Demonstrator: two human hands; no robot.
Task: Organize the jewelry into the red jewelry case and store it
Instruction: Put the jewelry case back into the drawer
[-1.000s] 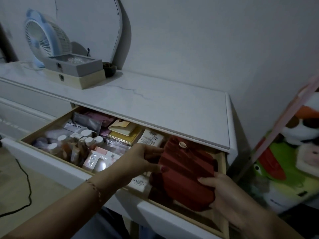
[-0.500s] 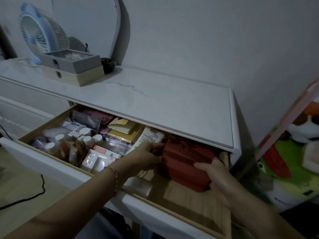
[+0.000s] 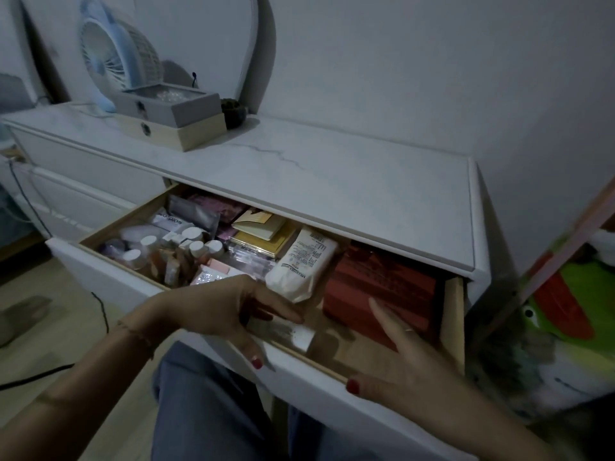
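Filling the upper frame, a white marble-look counter (image 3: 332, 168) carries a small fan (image 3: 116, 58) and stacked boxes (image 3: 173, 118) at upper left. Below, its open drawer (image 3: 452, 314) holds the red jewelry case (image 3: 382, 287) at centre right. Left hand (image 3: 219, 307) and right hand (image 3: 406, 367) hover spread, fingers relaxed, holding nothing.

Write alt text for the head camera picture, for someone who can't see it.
A red jewelry case lies in the right end of an open drawer, with the left hand and right hand open near it, holding nothing.
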